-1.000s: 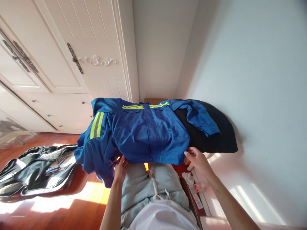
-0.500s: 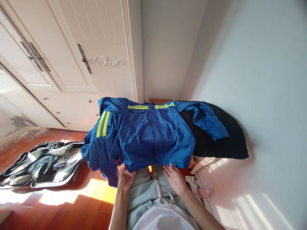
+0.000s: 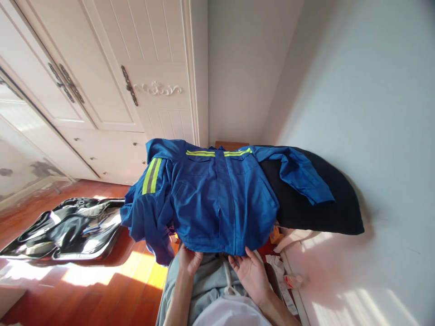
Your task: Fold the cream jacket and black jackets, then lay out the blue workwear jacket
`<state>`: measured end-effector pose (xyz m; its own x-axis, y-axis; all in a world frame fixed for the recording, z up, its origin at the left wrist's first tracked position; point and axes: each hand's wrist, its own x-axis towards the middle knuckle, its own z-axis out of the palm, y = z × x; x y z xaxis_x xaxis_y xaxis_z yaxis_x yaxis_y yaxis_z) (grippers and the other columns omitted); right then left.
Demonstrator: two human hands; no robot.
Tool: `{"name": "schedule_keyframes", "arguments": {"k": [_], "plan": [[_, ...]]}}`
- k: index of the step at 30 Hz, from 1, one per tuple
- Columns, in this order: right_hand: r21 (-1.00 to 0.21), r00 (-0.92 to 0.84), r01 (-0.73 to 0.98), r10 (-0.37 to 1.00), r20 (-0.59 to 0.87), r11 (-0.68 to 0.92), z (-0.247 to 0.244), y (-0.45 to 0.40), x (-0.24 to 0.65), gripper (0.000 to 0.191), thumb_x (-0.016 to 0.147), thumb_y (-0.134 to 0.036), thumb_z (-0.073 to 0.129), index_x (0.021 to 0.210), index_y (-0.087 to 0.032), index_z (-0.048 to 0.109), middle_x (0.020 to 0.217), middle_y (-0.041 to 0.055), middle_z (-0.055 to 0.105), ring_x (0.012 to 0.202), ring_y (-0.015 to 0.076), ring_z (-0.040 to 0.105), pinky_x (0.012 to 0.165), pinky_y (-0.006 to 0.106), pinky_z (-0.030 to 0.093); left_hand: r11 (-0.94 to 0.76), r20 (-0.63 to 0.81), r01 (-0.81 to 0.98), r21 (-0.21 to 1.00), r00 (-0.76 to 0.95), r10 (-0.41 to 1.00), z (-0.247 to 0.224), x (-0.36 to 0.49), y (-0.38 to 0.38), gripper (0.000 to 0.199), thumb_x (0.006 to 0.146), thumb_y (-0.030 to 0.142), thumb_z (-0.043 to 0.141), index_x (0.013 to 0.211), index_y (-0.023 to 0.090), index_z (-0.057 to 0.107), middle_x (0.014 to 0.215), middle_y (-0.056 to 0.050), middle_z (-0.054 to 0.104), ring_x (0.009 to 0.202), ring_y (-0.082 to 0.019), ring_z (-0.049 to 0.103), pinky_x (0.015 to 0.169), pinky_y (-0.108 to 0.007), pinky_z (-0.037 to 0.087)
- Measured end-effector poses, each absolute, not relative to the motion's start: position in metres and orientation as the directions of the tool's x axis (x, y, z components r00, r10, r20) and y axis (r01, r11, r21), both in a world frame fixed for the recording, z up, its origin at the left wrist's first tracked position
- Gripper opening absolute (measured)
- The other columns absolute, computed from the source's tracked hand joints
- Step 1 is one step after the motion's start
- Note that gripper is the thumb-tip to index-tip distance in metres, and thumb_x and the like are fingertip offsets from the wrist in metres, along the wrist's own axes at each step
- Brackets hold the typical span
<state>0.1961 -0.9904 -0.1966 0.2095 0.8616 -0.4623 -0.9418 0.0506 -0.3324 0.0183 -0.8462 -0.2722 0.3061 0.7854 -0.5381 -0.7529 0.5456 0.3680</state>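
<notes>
A blue work jacket [image 3: 200, 203] with yellow-and-grey reflective stripes lies front up and spread out before me. Its front placket runs down the middle, and its hem faces my body. My left hand [image 3: 190, 261] is closed at the hem's left part, thumb at the edge and some fingertips hidden by cloth. My right hand [image 3: 251, 277] holds the hem right of the placket, palm up, thumb against the cloth and other fingers partly curled below. The left sleeve in view is bunched and hangs down; the other stretches right over a black surface [image 3: 326, 213].
A cream wardrobe [image 3: 163, 59] stands behind on the left, beside a pale wall [image 3: 384, 113]. An open suitcase [image 3: 68, 231] with clothes lies on the reddish wooden floor [image 3: 129, 290]. Small items, including a clear bottle [image 3: 292, 281], are low at right.
The jacket's hem has come closer to my body, and its front looks fuller. Both hands have moved nearer to me, with my right hand turned more palm up. The view has shifted slightly left.
</notes>
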Motion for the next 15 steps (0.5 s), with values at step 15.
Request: {"name": "schedule_keyframes", "arguments": {"k": [15], "plan": [[-0.464,0.299,-0.880,0.877,-0.376,0.102,-0.176,-0.955,0.179,0.032,0.067,-0.032,0.086,0.097,-0.028,0.073,0.108,-0.0008,0.076,0.110,0.0239,0.066,0.088,0.039,0.056,0.572,-0.293,-0.610,0.548,0.501,0.814,-0.207,0.072,-0.859,0.046,0.081,0.065,0.055,0.089,0.025,0.075,0.123,-0.011,0.070,0.124,-0.038,0.058,0.095,-0.051,0.051]]}}
